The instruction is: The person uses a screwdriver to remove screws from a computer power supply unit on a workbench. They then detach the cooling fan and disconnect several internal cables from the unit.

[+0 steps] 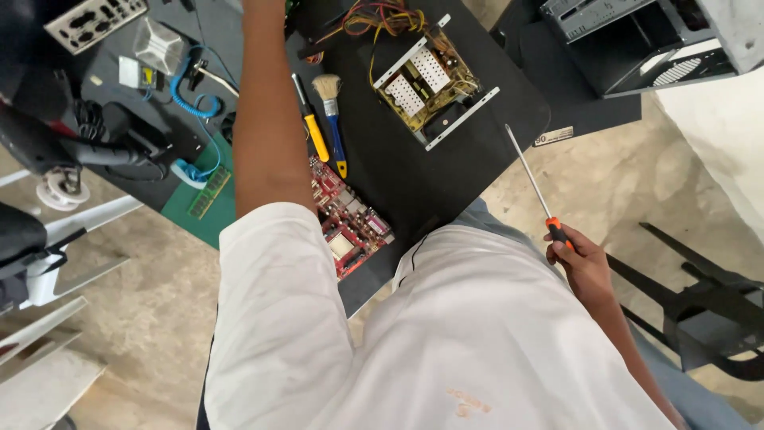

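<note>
My right hand (581,259) grips a long screwdriver (532,179) by its orange handle, out to the right of the black table (477,159); the shaft points up toward the table's edge. My left arm reaches straight up over the table, and its hand is out of the frame at the top. An opened power supply (430,80) with a circuit board and coloured wires lies on the table ahead. A red motherboard (346,223) sits close to my body. A yellow-handled screwdriver (310,119) and a blue-and-yellow brush (333,119) lie beside my left arm.
An open computer case (637,40) stands at the top right. A memory stick (208,193) rests on a green mat, with a blue coiled cable (191,91) and a metal port plate (94,20) at the upper left. Black chair legs (700,302) are at the right.
</note>
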